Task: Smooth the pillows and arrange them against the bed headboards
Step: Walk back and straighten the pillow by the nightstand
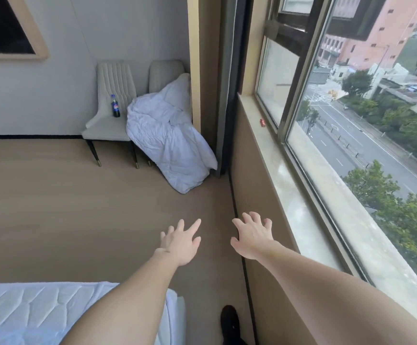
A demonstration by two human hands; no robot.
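The white bedding bundle (170, 135), seemingly a pillow or folded duvet, slumps off the right-hand chair (165, 73) onto the floor, long axis slanting down toward the window wall. Both hands reach toward it, well short and empty, fingers spread: left hand (181, 242) and right hand (252, 236) look about equally near.

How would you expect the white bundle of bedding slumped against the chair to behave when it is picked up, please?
The bedding is crumpled and sags over the chair to the floor, so it will probably be floppy and droop from any single grip. It looks puffy, so likely light for its bulk. Both open hands, left hand and right hand, would probably be needed.
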